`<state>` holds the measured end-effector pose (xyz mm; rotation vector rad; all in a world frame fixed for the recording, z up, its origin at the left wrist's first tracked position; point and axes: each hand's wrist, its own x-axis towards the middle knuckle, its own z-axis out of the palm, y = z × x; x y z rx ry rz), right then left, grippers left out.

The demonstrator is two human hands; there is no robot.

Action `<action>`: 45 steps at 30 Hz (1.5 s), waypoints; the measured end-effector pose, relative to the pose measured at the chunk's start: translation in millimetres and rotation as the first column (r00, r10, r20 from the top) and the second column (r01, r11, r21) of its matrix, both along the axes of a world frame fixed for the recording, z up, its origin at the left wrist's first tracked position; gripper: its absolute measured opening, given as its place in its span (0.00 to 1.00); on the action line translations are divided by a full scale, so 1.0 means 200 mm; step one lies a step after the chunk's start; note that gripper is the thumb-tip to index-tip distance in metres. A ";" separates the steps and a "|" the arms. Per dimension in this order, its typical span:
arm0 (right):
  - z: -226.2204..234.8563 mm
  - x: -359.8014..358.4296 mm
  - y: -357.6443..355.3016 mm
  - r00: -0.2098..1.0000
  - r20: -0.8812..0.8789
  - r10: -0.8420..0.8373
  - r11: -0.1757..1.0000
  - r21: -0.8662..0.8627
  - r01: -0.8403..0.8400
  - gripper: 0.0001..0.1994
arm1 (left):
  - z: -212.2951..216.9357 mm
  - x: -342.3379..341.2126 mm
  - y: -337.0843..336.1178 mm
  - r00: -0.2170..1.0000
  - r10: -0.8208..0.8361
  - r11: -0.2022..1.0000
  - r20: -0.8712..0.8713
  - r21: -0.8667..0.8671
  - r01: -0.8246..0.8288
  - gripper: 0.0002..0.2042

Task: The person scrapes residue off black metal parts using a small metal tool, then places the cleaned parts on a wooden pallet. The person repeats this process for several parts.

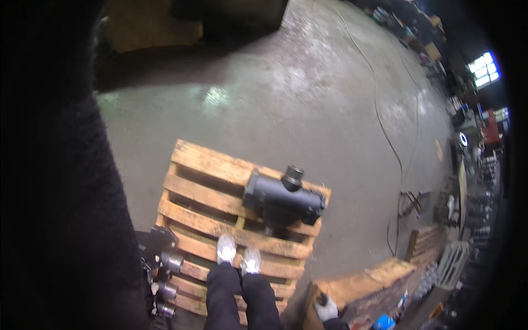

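Note:
My right hand (326, 309), in a pale grey glove, is low in the view with its fingers curled over the near end of a wooden board (309, 309) on a timber stack or bench. My left hand does not show. Dark fabric (60, 209), apparently a sleeve close to the camera, covers the left side. My feet in silvery shoes (226, 248) stand on a wooden pallet (201, 190). Ahead of them on the pallet lies a dark grey metal cylinder (283, 198) with a short round neck pointing up and away. Neither hand touches it.
Dark metal parts with shiny round ends (171, 263) sit left of the pallet. Long timber (363, 280) lies at right, with a blue object (384, 322) beside it. A cable (376, 93) trails over the concrete floor. Racks and clutter line the right; a large dark object stands at upper left.

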<state>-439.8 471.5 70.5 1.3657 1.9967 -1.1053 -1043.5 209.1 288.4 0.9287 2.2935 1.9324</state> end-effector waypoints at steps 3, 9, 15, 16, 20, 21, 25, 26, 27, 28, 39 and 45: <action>0.12 -0.19 -0.09 0.998 0.050 -0.029 0.998 0.065 0.025 0.27 | 0.27 -0.02 0.09 0.983 -0.127 0.988 -0.129 0.070 0.137 0.39; 0.07 -0.52 -0.06 0.999 -0.020 0.046 0.992 0.115 -0.044 0.28 | 0.50 -0.22 0.26 0.906 -0.269 0.935 -0.326 0.135 0.327 0.41; -0.51 -0.85 -0.07 0.990 0.015 -0.137 0.990 0.046 0.136 0.26 | -0.49 -0.25 0.51 0.964 -0.129 0.991 0.234 0.002 0.133 0.46; -0.62 -0.92 -0.09 0.986 0.010 -0.165 0.986 0.013 0.165 0.26 | -0.74 -0.19 0.53 0.914 -0.091 0.989 0.396 -0.069 0.128 0.42; -0.98 -1.24 -0.17 0.989 0.106 -0.108 0.978 -0.168 0.125 0.38 | -1.67 0.08 0.40 0.760 0.197 0.800 0.620 -0.549 0.241 0.43; -1.03 -1.30 -0.18 0.985 0.125 -0.115 0.986 -0.109 0.129 0.40 | -1.85 0.11 0.38 0.745 0.224 0.819 0.628 -0.536 0.205 0.41; -1.17 -1.49 0.04 0.809 -0.328 -0.488 0.769 0.277 0.576 0.44 | -2.30 0.10 0.37 0.738 0.380 0.729 0.558 -0.672 0.132 0.40; -1.21 -1.53 0.16 0.761 -0.454 -0.464 0.684 0.361 0.633 0.44 | -2.36 0.07 0.40 0.768 0.373 0.699 0.521 -0.702 0.136 0.38; -1.25 -1.55 0.30 0.741 -0.463 -0.486 0.666 0.354 0.657 0.46 | -2.41 0.04 0.43 0.750 0.400 0.710 0.527 -0.696 0.111 0.34; -1.28 -1.56 0.43 0.756 -0.421 -0.501 0.663 0.374 0.648 0.50 | -2.46 0.02 0.47 0.853 0.266 0.768 0.450 -0.633 0.095 0.31; -1.50 -1.62 0.87 0.843 -0.250 -0.476 0.871 -0.001 0.492 0.38 | -2.80 -0.04 0.52 0.684 0.428 0.633 0.591 -0.736 0.240 0.39; -1.53 -1.35 0.80 0.648 -0.388 -0.656 0.746 -0.200 0.635 0.36 | -2.44 0.43 0.51 0.715 0.485 0.702 0.504 -0.712 0.025 0.37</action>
